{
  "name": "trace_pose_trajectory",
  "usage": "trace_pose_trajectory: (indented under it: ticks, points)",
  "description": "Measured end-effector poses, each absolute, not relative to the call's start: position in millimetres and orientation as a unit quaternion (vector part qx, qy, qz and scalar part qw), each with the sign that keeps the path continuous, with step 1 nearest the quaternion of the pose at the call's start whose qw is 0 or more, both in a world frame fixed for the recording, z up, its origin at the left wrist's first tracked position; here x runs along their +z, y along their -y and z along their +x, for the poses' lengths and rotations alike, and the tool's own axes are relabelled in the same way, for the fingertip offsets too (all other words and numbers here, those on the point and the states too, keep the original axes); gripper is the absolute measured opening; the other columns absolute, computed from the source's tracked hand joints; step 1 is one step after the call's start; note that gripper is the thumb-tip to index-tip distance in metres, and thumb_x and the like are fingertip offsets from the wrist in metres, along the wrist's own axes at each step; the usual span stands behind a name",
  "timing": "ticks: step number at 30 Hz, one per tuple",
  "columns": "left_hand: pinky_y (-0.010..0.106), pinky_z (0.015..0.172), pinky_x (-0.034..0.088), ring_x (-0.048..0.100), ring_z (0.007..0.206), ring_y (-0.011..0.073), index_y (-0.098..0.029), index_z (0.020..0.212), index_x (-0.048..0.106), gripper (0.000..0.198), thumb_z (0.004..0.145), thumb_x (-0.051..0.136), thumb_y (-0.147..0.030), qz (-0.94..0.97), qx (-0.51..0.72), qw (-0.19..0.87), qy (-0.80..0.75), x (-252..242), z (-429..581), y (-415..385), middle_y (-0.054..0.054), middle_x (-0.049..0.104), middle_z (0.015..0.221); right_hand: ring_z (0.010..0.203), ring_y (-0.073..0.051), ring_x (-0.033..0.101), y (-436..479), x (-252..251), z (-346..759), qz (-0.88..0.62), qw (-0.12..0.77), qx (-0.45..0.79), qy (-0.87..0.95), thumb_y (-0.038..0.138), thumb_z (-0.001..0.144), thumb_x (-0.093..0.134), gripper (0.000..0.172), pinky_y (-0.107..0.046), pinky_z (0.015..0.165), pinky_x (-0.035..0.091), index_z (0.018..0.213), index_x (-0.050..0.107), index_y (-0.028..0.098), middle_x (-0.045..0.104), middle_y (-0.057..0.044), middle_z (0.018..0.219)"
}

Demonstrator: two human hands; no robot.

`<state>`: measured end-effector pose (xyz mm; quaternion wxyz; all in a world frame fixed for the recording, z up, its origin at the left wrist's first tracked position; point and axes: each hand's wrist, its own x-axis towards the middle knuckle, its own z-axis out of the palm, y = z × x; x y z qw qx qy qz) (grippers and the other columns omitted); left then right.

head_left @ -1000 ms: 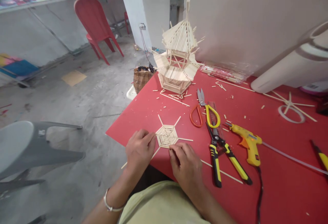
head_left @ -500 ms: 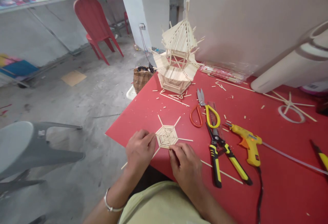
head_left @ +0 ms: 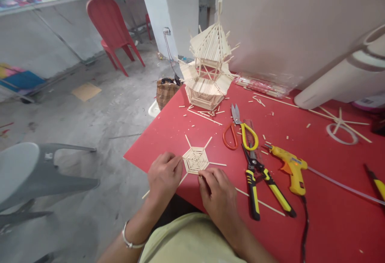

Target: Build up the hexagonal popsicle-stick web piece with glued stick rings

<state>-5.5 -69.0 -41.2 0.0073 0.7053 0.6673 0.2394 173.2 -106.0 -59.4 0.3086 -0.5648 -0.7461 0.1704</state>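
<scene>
A hexagonal web of thin wooden sticks (head_left: 196, 160) lies flat on the red tabletop (head_left: 162, 134), with longer sticks spreading out from it like spokes. My left hand (head_left: 165, 172) pinches its left corner between thumb and fingers. At the lower right edge of the web, my right hand (head_left: 218, 188) has its fingertips closed on the frame. Parts of the lower spokes are hidden beneath both hands. To the right lie scissors (head_left: 236, 116) with one red and one yellow handle, and yellow-black pruning shears (head_left: 255, 166) with their handles apart.
A yellow glue gun (head_left: 290, 164) lies further right, its cord running toward me. Behind stands a tiered stick pagoda (head_left: 209, 66) with offcuts around its base. A stick star (head_left: 339, 120), a glue ring and white rolls (head_left: 339, 70) are at the right. A grey stool (head_left: 21, 170) stands left.
</scene>
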Motion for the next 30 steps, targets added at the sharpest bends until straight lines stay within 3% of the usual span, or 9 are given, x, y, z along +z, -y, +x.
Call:
trace_pose_trajectory:
  ticks: [18,22,30]
  points:
    - [0.026,0.062,0.037,0.058,0.073,0.0146,-0.024,0.081,0.077,0.026,0.093,0.055,-0.026,0.704,0.242,-0.003,-0.668,-44,-5,70,0.003,0.068,0.078,0.089,-0.019,0.06,105,-60,173,-0.562,0.317,0.153,0.748,0.019,0.096,0.049,0.018,-0.032,0.079,0.048,0.103,0.065,0.021,0.065,-0.006,0.095]
    - [0.027,0.063,0.037,0.056,0.075,0.016,-0.025,0.081,0.077,0.025,0.094,0.056,-0.028,0.703,0.232,-0.01,-0.672,-45,-5,71,0.003,0.068,0.079,0.093,-0.02,0.061,109,-55,174,-0.551,0.321,0.147,0.756,0.019,0.097,0.049,0.021,-0.032,0.081,0.049,0.111,0.064,0.02,0.064,-0.008,0.101]
    - [0.028,0.064,0.037,0.056,0.078,0.0179,-0.024,0.081,0.076,0.028,0.096,0.053,-0.029,0.701,0.226,-0.036,-0.675,-44,-2,73,0.004,0.07,0.082,0.09,-0.019,0.061,113,-13,224,-0.592,0.302,0.01,0.747,0.027,0.097,0.052,0.02,-0.032,0.082,0.047,0.106,0.067,0.019,0.068,-0.007,0.098]
